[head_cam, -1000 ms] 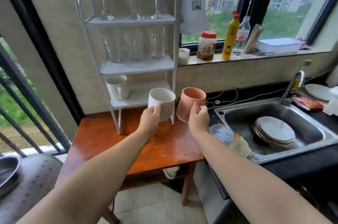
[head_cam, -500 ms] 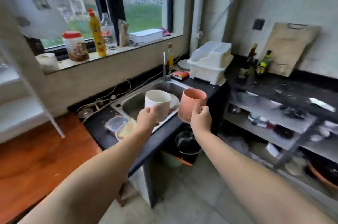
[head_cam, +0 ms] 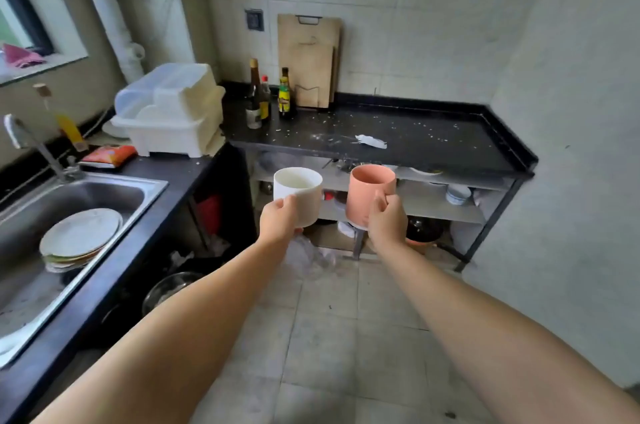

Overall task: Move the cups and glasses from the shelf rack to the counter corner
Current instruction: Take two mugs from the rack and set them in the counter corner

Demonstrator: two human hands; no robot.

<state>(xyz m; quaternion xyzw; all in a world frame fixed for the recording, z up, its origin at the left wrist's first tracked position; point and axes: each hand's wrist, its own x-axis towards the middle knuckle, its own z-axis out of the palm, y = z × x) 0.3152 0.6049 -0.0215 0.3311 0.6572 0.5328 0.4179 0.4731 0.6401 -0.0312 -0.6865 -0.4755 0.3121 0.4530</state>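
While being held out over the tiled floor [head_cam: 322,313], well short of the counter: white cup [head_cam: 300,189] sitting upright in the left hand [head_cam: 280,223], fingers wrapping its lower side; pink cup [head_cam: 367,193] tilting slightly in the right hand [head_cam: 387,221], fingers curling around its near side and handle. Both cups hanging side by side, apart from each other, mouths facing up, nothing showing inside the white one. Both arms stretching forward from the bottom corners of the view.

Lying beyond the cups: black counter [head_cam: 433,139] running into the corner of the pale walls, speckled with white crumbs and carrying a scrap of white paper [head_cam: 371,141]. Standing at its back left: a cluster of dark bottles [head_cam: 268,96], and wooden cutting boards [head_cam: 309,56] leaning against the wall just beside them. Showing under the counter: open metal shelves [head_cam: 440,205] holding bowls and pans, partly hidden behind the cups.

Sitting to the left: white dish rack [head_cam: 169,112] on the dark worktop, an orange packet [head_cam: 110,155] near it, then the steel sink [head_cam: 62,216] holding a stack of plates [head_cam: 81,238], with the tap [head_cam: 33,146] rising behind.
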